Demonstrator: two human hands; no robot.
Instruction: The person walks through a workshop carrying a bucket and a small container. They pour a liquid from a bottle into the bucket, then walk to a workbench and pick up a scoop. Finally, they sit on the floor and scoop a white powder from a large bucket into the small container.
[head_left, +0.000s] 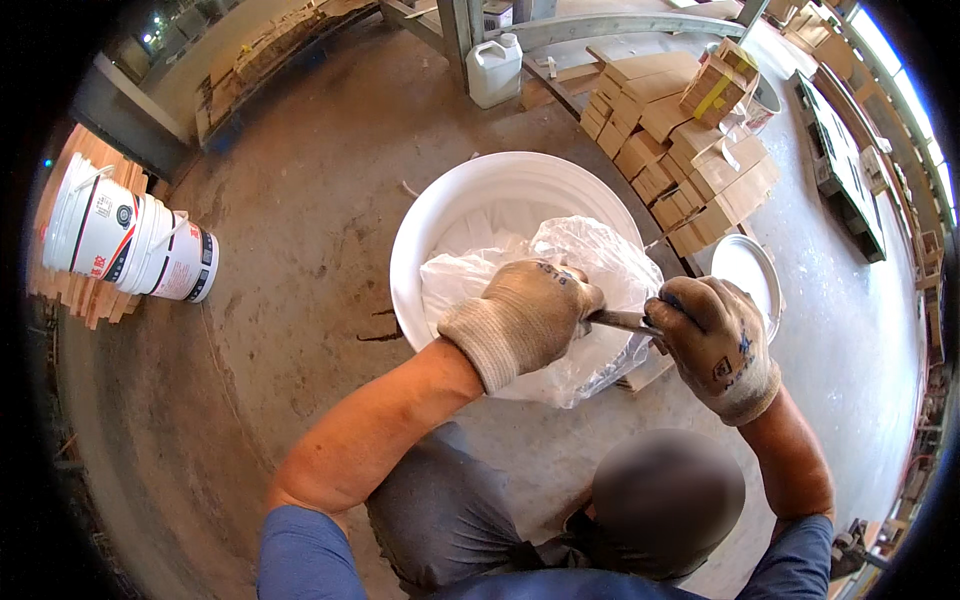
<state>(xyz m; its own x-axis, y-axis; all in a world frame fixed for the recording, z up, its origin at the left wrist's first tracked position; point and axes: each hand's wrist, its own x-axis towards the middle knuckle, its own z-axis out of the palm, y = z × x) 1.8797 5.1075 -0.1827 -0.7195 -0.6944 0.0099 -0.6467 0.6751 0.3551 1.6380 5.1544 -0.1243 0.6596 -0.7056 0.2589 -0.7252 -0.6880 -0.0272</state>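
Observation:
Both my hands wear tan work gloves and meet over a large round white tub (410,265). A crumpled clear plastic bag (600,255) lines the tub and spills over its near rim. My left hand (535,310) is closed at the bag, its fingertips mostly hidden. To the right, my right hand (715,345) is closed around a narrow flat grey-brown bar-like tool (622,320). The tool's far end reaches the fingers of my left hand; whether they grip it is hidden. White material or lining shows inside the tub.
Cardboard boxes (660,110) are stacked beyond the tub at right, with a round white lid (748,275) nearer. White buckets (130,235) stand at left. A white jug (495,72) is by a metal post (460,40). A dark pallet (840,165) lies far right.

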